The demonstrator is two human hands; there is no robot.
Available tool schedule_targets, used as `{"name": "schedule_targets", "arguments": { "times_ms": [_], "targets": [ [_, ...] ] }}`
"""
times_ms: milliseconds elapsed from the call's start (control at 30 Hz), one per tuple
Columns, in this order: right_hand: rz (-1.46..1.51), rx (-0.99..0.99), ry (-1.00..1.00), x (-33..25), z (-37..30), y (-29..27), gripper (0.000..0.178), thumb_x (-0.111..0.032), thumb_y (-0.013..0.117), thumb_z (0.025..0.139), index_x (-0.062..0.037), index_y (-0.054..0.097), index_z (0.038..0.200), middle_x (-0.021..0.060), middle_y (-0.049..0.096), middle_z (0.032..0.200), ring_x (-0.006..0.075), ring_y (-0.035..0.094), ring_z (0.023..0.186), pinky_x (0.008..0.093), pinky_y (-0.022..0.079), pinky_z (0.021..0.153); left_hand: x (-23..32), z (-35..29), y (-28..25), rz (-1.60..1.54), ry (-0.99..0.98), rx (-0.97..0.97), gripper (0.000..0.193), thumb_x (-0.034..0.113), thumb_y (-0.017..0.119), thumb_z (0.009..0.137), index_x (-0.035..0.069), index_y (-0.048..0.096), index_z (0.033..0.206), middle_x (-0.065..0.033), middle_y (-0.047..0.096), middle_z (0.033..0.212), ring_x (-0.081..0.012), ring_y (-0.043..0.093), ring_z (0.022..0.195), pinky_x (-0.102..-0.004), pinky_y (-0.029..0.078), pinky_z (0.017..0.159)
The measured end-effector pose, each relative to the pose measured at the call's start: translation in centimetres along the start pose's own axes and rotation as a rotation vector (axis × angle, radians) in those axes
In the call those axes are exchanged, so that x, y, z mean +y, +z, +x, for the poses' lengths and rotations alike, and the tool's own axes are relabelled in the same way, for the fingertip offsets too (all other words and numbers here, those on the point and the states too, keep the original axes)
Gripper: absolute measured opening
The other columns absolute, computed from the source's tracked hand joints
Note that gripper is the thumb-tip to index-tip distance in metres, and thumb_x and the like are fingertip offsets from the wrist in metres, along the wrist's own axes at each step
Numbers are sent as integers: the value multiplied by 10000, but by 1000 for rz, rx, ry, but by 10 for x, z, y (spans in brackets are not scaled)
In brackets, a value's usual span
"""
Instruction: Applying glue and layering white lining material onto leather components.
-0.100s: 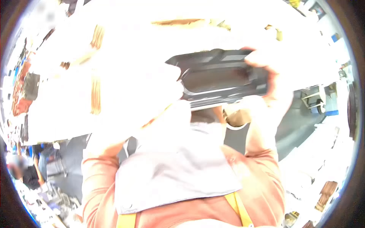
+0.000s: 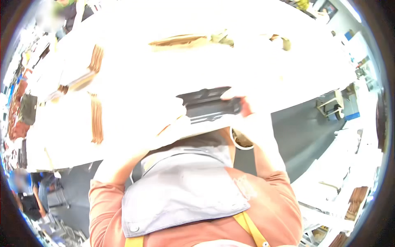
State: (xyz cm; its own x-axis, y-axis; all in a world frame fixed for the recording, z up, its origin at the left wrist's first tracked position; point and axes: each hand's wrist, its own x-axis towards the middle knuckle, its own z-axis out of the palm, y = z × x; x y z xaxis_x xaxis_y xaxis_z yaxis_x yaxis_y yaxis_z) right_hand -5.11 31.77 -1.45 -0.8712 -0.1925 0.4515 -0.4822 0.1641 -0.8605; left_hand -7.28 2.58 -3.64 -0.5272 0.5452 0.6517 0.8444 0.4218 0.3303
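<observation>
A black, slightly glossy piece with long raised folds or ridges point(image 2: 210, 106) lies in front of me at the near side of the bright worktable; its exact kind I cannot make out. My right hand point(image 2: 245, 110) grips its right end, the thumb over the top and fingers bent round the edge. At its left end is my left hand point(image 2: 175, 115), almost washed out by glare, with fingertips on the black edge.
Stacks of brown strips point(image 2: 96, 119) lie on the left of the white table point(image 2: 135, 82). A brown flat bundle point(image 2: 179, 41) is at the far side. Below the table edge stands a round bin point(image 2: 242, 140). A wheeled stand point(image 2: 333, 106) is at right; a seated person point(image 2: 31, 195) at lower left.
The black piece has come down and nearer the table's front edge, looking smaller and narrower now. Both hands have moved with it, still at its ends.
</observation>
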Motion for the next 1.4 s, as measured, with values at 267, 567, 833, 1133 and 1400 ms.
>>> {"name": "schedule_targets", "arguments": {
  "times_ms": [267,567,833,1133,1400],
  "targets": [
    [-308,429,278,100,45,-58,337,-159,851,795,-48,687,1067,26,647,968,99,528,727,249,474,643,-24,-18,50,236,-98,-48,341,155,835,775,144,718,1096,-84,602,1329,-279,572,1209,-417,461,987],
    [-824,433,108,269,261,-112,429,-330,823,785,7,703,1023,201,655,1106,360,611,1096,426,498,954,-61,-50,47,87,-547,40,362,-24,757,792,73,656,1126,-134,618,1204,-283,616,1047,-390,493,930],
    [-1277,359,174,272,273,-133,518,-399,800,796,-88,681,1193,162,650,1200,315,601,1185,426,507,942,-65,-59,20,25,-581,-53,403,-33,767,779,80,657,1150,-36,668,880,-230,631,849,-368,476,806],
    [-959,465,168,130,51,-99,210,-138,818,821,-51,766,1005,76,757,897,171,723,825,291,540,770,-40,-87,9,-12,-497,-115,364,-20,794,755,93,689,1086,-5,654,804,-185,622,733,-340,465,765],
    [-724,457,389,95,-69,-83,196,-46,802,820,2,755,1004,84,759,880,125,705,756,262,537,722,-34,-93,4,27,-442,-116,265,4,748,834,79,697,1083,-43,694,874,-228,648,805,-351,472,778]
  ]
}}
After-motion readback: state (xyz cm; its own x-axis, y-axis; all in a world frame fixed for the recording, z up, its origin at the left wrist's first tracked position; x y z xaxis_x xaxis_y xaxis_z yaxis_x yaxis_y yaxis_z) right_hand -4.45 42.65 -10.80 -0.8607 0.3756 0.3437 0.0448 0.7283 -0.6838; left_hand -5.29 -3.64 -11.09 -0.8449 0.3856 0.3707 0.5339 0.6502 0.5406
